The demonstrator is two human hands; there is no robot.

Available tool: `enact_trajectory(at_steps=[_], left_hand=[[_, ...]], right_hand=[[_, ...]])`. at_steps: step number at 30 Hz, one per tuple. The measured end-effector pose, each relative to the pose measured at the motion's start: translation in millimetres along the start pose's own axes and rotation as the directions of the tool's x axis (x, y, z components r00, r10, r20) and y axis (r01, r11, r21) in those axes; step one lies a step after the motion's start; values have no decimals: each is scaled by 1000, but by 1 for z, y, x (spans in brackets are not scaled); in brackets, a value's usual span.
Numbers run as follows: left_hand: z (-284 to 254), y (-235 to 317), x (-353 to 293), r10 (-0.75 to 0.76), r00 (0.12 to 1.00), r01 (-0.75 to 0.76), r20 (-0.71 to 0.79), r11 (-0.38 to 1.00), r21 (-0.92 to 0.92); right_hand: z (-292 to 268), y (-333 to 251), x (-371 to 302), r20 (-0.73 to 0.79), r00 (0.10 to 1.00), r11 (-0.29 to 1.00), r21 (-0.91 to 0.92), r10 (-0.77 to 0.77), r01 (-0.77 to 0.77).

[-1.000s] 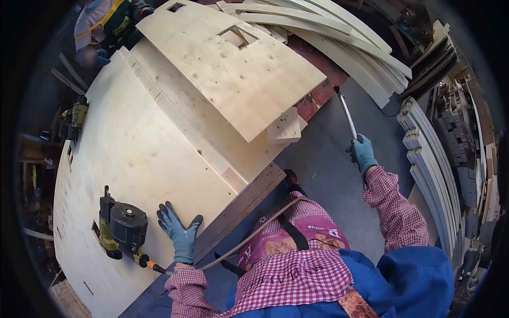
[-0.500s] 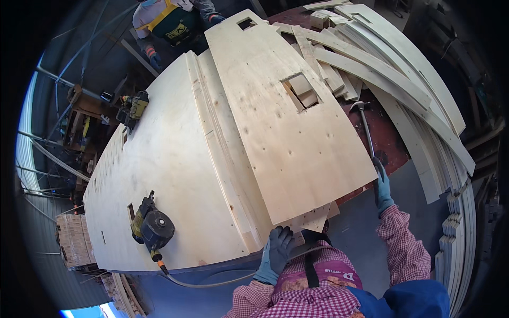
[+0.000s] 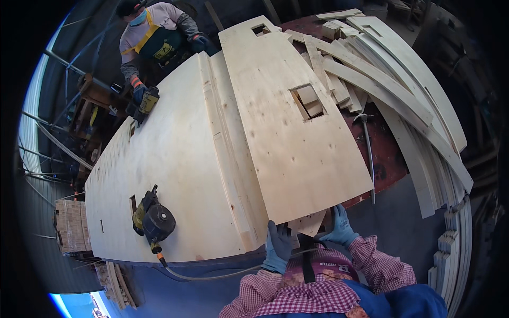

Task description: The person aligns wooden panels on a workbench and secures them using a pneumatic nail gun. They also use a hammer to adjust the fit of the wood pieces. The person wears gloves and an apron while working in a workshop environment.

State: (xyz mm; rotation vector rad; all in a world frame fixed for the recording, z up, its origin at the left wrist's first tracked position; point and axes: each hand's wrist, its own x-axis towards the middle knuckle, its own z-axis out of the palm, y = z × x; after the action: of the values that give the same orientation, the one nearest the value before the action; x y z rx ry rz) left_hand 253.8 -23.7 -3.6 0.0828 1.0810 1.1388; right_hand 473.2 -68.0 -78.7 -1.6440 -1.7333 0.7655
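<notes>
A long, tapering plywood panel (image 3: 307,159) with square cut-outs lies on top of a wider pale board (image 3: 175,159). My left hand (image 3: 278,248), in a blue-grey glove, is at the panel's near left corner, fingers stretched up against its edge. Farther right along the same edge is my gloved right hand (image 3: 341,229), thumb spread and fingertips at the rim; whether they reach under it is hidden. A hammer (image 3: 368,153) lies right of the panel on the red surface (image 3: 389,143), out of my hands. Pointed wood offcuts (image 3: 307,223) show beneath the near edge.
One nail gun (image 3: 154,218) with a hose (image 3: 212,276) rests on the wide board. At the far left, a co-worker (image 3: 159,40) has a gloved hand on another nail gun (image 3: 144,105). Wooden strips (image 3: 371,74) lie piled at right; more strips (image 3: 450,254) are stacked below.
My right hand has let go of the hammer and moved left to the panel's near edge. My left hand has come up against the corner. The co-worker has reached the far nail gun.
</notes>
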Motion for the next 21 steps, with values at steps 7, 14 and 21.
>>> enact_trajectory(at_steps=[7,14,21], left_hand=[[-2,10,-1,9,1000,-7,-28,998,57],[-3,8,6,4,998,1,-56,997,74],[18,15,4,127,978,-131,-164,991,-13]], right_hand=[[-8,-29,9,112,992,997,-54,61,-55],[31,-43,2,-127,981,986,-60,147,-156],[4,-10,34,-117,987,965,248,113,-81]])
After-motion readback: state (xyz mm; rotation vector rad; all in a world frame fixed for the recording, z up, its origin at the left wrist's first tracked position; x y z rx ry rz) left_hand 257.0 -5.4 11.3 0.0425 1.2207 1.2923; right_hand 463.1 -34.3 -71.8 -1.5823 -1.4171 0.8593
